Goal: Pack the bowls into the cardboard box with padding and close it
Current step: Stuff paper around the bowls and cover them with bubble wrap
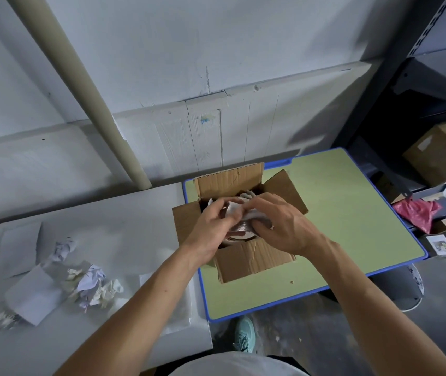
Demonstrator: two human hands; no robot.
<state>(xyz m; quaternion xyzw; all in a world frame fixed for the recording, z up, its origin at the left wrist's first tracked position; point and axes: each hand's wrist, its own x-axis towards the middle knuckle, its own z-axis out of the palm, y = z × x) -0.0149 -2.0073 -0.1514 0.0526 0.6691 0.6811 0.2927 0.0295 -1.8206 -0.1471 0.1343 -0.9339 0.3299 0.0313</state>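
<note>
An open cardboard box (254,260) stands on a green table with a blue rim (352,213), all its flaps spread outward. Inside it a bowl (239,232) shows as a brownish curved rim, mostly hidden under my hands. White crumpled paper padding (236,207) lies over the bowl. My left hand (213,226) and my right hand (278,221) are both over the box opening, fingers closed on the white paper. How many bowls are in the box is hidden.
A grey table (124,232) to the left carries crumpled paper balls (91,283) and flat white sheets (33,294). A metal shelf with a brown box (441,156) and a red bag (417,213) stands at the right. The wall runs just behind the box.
</note>
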